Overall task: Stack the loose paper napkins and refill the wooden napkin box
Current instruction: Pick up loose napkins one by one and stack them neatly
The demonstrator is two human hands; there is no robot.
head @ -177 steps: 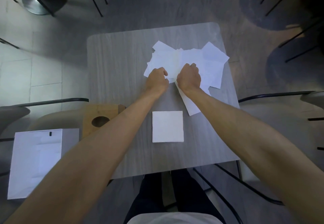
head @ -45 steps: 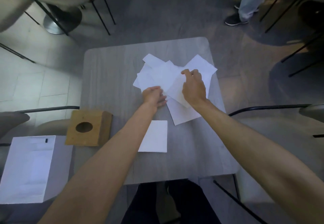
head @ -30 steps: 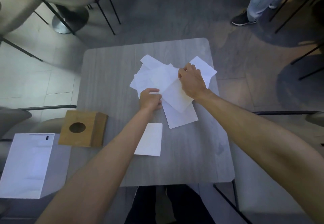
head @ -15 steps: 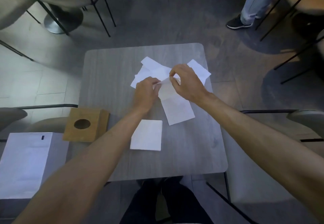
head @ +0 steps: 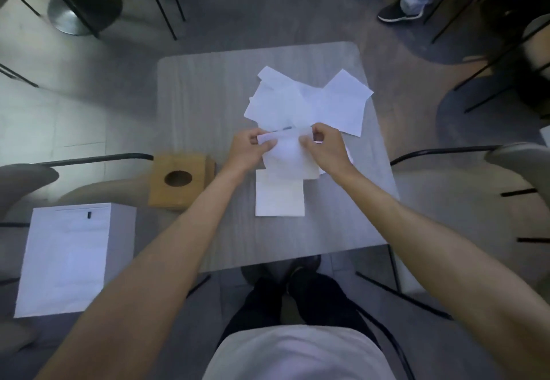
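Observation:
Loose white napkins (head: 309,102) lie fanned out on the far half of the grey table (head: 208,105). My left hand (head: 248,149) and my right hand (head: 326,144) each pinch a top corner of one white napkin (head: 287,156), held just above the table. Its lower edge overlaps a squared napkin stack (head: 279,198) lying nearer to me. The wooden napkin box (head: 181,183), with a round hole in its top, stands at the table's left edge, left of my left forearm.
A white paper bag (head: 68,257) stands on the seat at my left. Chairs with dark metal frames flank the table on both sides (head: 446,153). A person's leg and shoe (head: 398,13) are at the far right. My own legs (head: 291,299) are under the near edge.
Both hands have lifted one napkin off the loose pile and drawn it toward me, over the near stack. The camera view has shifted slightly.

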